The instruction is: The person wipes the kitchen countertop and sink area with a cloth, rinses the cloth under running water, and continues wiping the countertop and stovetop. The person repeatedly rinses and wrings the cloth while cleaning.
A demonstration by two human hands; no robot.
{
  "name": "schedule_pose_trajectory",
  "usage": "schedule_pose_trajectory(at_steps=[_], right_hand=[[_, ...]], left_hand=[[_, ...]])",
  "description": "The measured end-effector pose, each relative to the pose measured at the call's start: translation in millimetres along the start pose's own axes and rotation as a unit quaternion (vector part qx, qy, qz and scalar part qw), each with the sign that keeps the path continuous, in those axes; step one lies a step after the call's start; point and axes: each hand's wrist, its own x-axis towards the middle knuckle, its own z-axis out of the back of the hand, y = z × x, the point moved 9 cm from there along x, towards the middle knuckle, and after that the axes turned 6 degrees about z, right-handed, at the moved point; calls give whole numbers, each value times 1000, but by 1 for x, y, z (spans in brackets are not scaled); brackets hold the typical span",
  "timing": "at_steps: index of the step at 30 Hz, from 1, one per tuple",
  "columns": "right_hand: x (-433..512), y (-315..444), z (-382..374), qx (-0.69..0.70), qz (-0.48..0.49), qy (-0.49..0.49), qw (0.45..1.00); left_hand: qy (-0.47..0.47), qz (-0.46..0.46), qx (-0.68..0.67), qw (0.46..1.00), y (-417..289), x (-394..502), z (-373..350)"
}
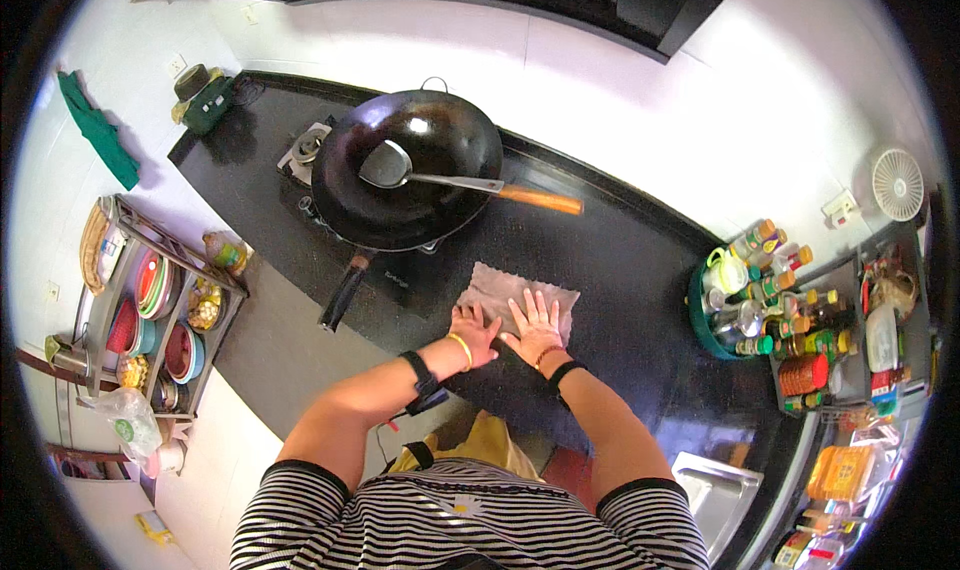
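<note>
A greyish-brown cloth [491, 281] with a wavy edge lies spread on the black countertop [615, 285]. My right hand [538, 326] rests flat on it, palm down, fingers spread. At the cloth's lower left corner is my left hand [474, 333], also palm down with its fingers apart. Neither hand grasps anything. Just beyond them a large black wok [405, 217] sits over a gas stove [302, 153]. Its dark handle [345, 292] points toward me. Inside the wok rests a metal wok spatula [386, 166], its wooden handle [540, 198] jutting over the rim to the right.
At right, a teal tub [701, 318] holds seasoning bottles [757, 292] beside a crowded shelf. A steel sink [716, 487] is set at lower right. On the left stands a rack of bowls [154, 288]. A dark green box [208, 104] occupies the far left corner.
</note>
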Motion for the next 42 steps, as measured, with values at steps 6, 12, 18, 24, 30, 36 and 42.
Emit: schedule_pose_trajectory(at_steps=[6,12,18,24,30,36,42], right_hand=[[86,-38,15,38,-105,37,993],[70,24,5,41,-21,-2,999],[-9,109,-22,27,95,26,995],[19,76,-11,11,109,37,993],[86,2,9,-23,97,41,994],[143,-66,29,8,73,-9,997],[190,-126,42,-1,-3,-38,999]], left_hand=[[12,15,-49,999,55,47,17],[-85,-70,-38,993,51,-23,-13],[63,-137,-90,985,50,-86,-65],[-112,-13,-97,989,53,-26,-21],[-66,41,-76,994,33,42,-2],[-94,79,-123,985,35,119,39],[-263,38,-139,954,41,207,79]])
